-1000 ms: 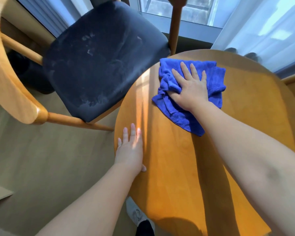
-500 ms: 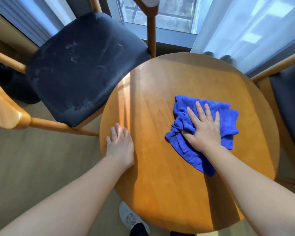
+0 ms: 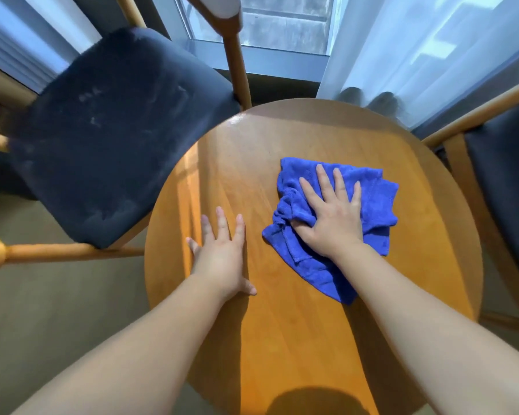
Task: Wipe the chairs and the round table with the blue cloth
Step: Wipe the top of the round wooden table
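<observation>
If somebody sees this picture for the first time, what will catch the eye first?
The bright blue cloth stands out, lying right of centre on the round wooden table, with the right hand pressed flat on it. The left hand lies flat on the bare wood near the table's left edge. At the upper left stands a chair whose dark seat shows pale smudges.

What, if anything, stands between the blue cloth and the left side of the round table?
Only the left hand, flat on the round table just left of the blue cloth, without touching it.
</observation>
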Demonstrator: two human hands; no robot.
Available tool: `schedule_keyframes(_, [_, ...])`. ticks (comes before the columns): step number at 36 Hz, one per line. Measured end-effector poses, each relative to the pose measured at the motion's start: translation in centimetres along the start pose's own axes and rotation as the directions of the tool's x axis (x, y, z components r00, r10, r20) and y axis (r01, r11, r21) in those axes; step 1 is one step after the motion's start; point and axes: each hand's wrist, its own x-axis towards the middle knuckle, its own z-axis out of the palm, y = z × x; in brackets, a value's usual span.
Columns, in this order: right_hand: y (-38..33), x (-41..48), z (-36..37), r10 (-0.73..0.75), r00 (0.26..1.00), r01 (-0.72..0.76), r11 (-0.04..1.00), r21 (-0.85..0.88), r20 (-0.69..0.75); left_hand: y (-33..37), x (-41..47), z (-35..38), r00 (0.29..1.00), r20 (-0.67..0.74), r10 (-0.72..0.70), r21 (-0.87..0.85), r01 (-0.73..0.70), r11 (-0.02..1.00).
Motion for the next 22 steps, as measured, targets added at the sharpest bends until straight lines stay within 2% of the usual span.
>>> schedule_keyframes(6, [-2.4, 9.3, -0.9, 0.092, 0.996, -0.091, 0.995, -0.043, 0.006, 1.3, 0.9, -0.4, 0.992, 0.1, -0.074, 0.012, 0.073, 0.997])
schedule_keyframes(11, [-3.2, 14.8, -1.6, 0.094, 0.996, -0.094, 0.995, -0.041, 0.008, 1.5, 1.3, -0.5, 0.985, 0.144, -0.094, -0.011, 0.097, 0.995])
schedule_keyframes(22, [-0.5, 14.7, -2.3, 0.071, 0.997, -0.071, 0.996, -0.057, -0.006, 1.7, 1.1, -0.7, 0.983, 0.158, -0.095, -0.03, 0.101, 0.994])
